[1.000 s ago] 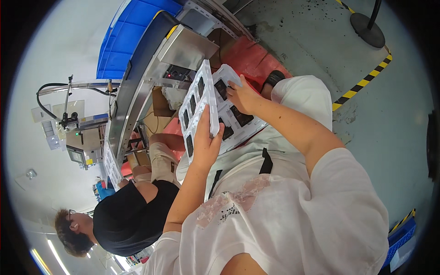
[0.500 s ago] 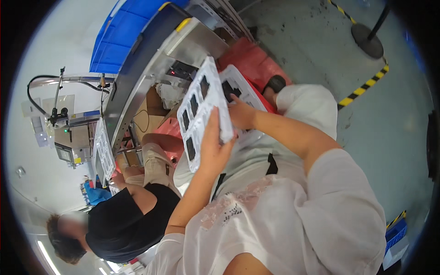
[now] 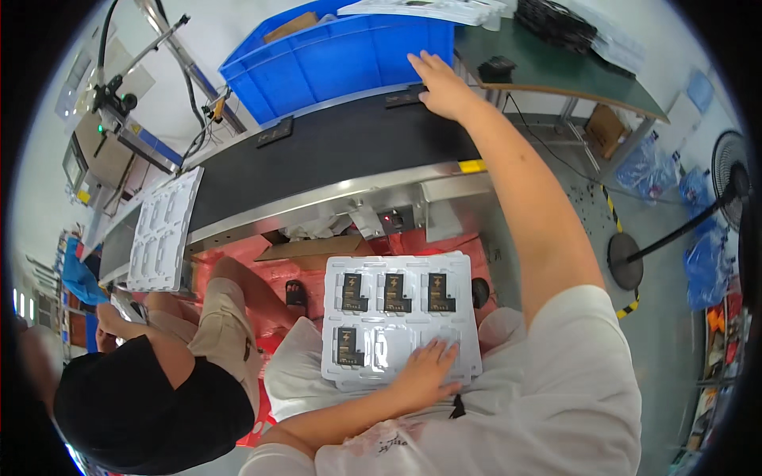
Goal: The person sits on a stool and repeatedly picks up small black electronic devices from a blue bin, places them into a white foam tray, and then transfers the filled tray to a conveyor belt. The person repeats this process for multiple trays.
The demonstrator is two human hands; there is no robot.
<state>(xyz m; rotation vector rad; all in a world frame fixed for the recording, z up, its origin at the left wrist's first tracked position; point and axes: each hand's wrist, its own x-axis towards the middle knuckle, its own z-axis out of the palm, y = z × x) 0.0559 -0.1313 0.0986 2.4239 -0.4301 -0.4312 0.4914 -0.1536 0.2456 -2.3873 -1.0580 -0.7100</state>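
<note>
Right grip (image 3: pixel 444 86) has swung off the tray (image 3: pixel 381 266) and up to the belt (image 3: pixel 341 151), spread wide beside a black part (image 3: pixel 402 99), can't tell if they're touching. Left grip (image 3: pixel 425 374) lies open on the tray, lap (image 3: pixel 298 361) underneath, four more parts (image 3: pixel 394 292) slotted in.

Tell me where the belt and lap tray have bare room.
The conveyor belt is bare between its two batteries and along its near rail. The lap tray's lower middle pocket is free, beside the left hand. Crowded: the tray's filled top row and the belt's far edge by the right hand.
</note>
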